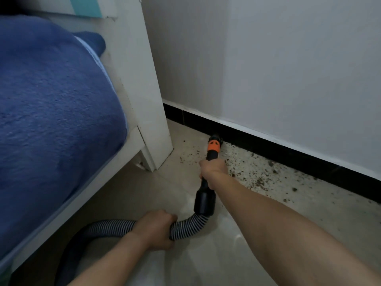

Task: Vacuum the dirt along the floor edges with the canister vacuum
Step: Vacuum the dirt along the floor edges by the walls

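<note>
- The right hand [212, 169] is wrapped tight round the black wand [212, 155]; its fingers are hidden beneath.
- The left hand [155, 229] is curled closed round the ribbed hose [189, 225].
- The nozzle [215, 137], past an orange collar, sits at the black skirting [288, 153]; its tip is too dark to make out.
- Dirt [257, 178], in dark crumbs, lies scattered on the speckled floor [206, 254] along the skirting.
- The hose runs off the frame's lower left edge, beside the bed [51, 100] with its fuzzy blue blanket.

The right hand [212, 167] grips the black wand [213, 153], its orange-collared nozzle [214, 139] touching the black baseboard [288, 153] amid scattered dirt [249, 172] on the floor [237, 244]. The left hand [156, 228] holds the ribbed hose [187, 226] beside the white bed frame [144, 100] and its blue blanket [51, 100].
</note>
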{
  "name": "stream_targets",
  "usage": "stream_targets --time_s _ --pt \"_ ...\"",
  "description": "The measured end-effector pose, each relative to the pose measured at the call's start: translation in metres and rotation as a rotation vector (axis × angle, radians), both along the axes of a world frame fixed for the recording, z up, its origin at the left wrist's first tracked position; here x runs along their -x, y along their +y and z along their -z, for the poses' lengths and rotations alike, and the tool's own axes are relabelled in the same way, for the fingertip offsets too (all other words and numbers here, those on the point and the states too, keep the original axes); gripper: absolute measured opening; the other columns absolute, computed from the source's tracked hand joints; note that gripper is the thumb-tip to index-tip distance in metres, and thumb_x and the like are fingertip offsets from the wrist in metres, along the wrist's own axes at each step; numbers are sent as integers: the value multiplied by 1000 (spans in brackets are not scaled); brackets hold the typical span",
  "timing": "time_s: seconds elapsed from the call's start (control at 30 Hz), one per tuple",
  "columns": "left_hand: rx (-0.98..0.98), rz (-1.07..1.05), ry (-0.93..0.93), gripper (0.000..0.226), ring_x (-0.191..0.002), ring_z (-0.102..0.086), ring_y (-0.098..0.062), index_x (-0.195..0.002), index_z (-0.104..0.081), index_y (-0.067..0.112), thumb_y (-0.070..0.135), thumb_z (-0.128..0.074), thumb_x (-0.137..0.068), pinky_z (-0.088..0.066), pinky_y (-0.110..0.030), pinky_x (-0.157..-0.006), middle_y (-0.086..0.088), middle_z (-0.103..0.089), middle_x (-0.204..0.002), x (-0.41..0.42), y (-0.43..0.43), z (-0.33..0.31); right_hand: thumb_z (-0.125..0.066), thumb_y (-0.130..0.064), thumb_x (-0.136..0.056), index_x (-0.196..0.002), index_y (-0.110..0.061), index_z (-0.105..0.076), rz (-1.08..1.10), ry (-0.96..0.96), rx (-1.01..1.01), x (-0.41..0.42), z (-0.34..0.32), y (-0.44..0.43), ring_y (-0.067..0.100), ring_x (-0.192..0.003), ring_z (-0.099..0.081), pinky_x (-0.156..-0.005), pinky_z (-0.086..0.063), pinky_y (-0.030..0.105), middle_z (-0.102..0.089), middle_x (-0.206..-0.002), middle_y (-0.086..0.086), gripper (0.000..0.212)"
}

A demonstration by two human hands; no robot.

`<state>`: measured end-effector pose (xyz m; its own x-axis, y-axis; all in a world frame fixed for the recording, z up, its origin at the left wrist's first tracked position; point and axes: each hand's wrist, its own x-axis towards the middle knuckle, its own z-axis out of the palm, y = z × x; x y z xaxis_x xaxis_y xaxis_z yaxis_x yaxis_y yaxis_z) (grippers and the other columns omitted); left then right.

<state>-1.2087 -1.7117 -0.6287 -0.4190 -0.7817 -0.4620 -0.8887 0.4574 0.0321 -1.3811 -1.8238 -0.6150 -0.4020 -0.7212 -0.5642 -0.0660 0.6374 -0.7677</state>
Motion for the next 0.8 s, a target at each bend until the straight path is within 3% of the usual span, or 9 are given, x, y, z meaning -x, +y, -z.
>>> stream_targets --time_s 0.2,0.33,0.47,0.57,0.7,0.8 --pt "-5 31 34 39 -94 -62 -29 -99 -58 23 43 -63 -66 -46 -33 -71 -7 -64 -101 14 14 -2 -66 -21 -88 -103 -11 -49 119 -18 -17 27 0 27 33 -84 -68 -82 -59 49 -64 -94 14 25" --pt "20 9 86 35 -90 -63 -25 -95 -58 23 42 -62 -66 -48 -32 -71 -2 -65 -96 9 16 -6 -64 -18 -90 -111 -9 -50 191 -82 -10 33 -1 31 26 -65 -63 -78 -60 44 -62 -83 12 27" --pt "16 -159 204 29 -85 -64 -17 -90 -56 25 39 -65 -67 -46 -26 -64 4 -65 -91 -19 9 -20 -64 -22 -92 -100 -9 -52 199 -165 21 18 -14 19 21 -59 -62 -70 -59 37 -65 -72 9 20" --pt "31 -250 260 28 -82 -61 -11 -95 -57 27 35 -68 -71 -50 -24 -64 8 -63 -88 -40 3 -29 -64 -23 -90 -105 -11 -54 171 -217 74 -8 -23 1 19 -54 -61 -55 -51 29 -69 -76 10 21" --pt "39 -396 356 27 -78 -62 -8 -98 -61 20 28 -71 -75 -55 -21 -67 5 -64 -86 -62 -2 -37 -63 -21 -87 -108 -7 -57 131 -350 165 -47 -33 -23 20 -52 -61 -54 -51 28 -67 -75 11 27" --pt "90 -556 462 18 -75 -64 -8 -93 -66 18 20 -71 -76 -57 -27 -68 2 -67 -79 -79 -8 -42 -60 -10 -88 -97 -5 -54 69 -538 161 -67 -35 -35 19 -51 -57 -48 -50 25 -60 -72 12 11"
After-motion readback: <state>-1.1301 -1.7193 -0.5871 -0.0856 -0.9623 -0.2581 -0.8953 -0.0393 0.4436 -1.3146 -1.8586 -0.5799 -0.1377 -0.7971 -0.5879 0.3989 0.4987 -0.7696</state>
